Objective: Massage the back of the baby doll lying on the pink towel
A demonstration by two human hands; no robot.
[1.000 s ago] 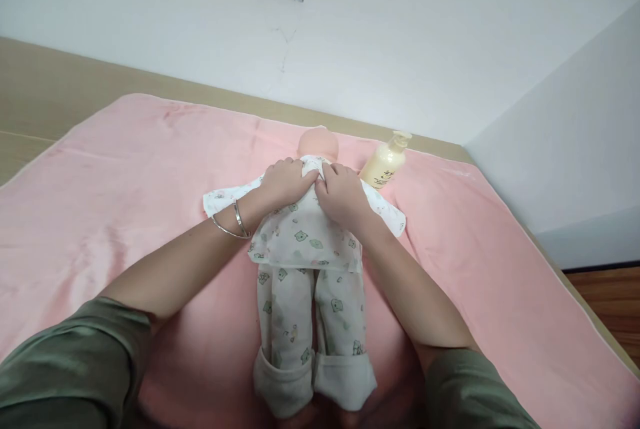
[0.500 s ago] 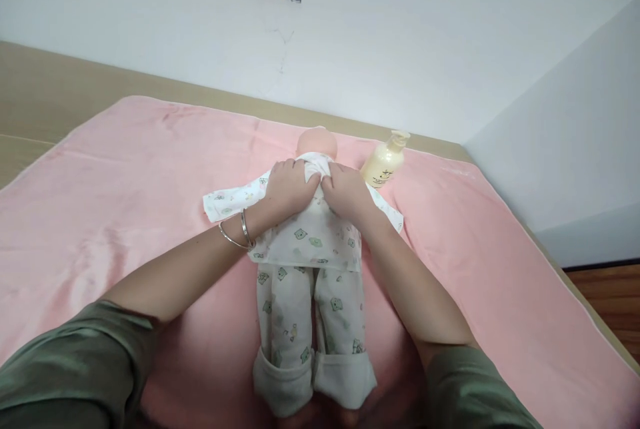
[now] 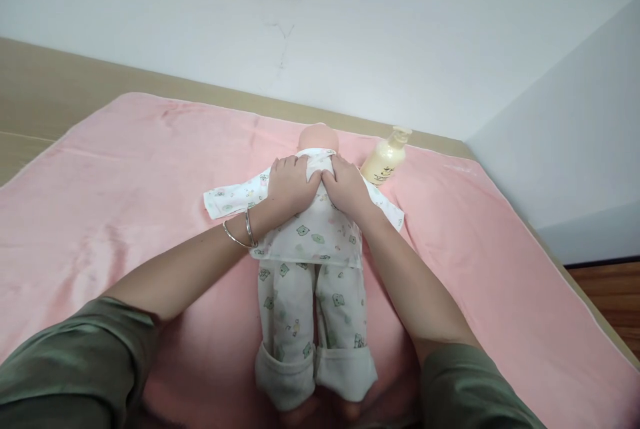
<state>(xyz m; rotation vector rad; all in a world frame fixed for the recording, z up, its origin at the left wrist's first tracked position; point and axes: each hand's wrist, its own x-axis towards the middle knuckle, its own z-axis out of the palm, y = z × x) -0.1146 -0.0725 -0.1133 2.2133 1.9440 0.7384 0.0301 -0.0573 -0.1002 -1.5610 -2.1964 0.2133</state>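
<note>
One left hand [image 3: 294, 187], one right hand [image 3: 349, 189] — both palm-down, unclenched, on the doll's [image 3: 319, 138] patterned shirt [image 3: 314, 240]

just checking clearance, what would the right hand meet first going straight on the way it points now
Most likely the doll's head, just beyond the printed shirt under the right hand, though depth is hard to judge.

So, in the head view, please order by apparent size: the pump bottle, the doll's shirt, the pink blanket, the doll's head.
1. Pink blanket
2. Doll's shirt
3. Pump bottle
4. Doll's head, visible part only
</note>
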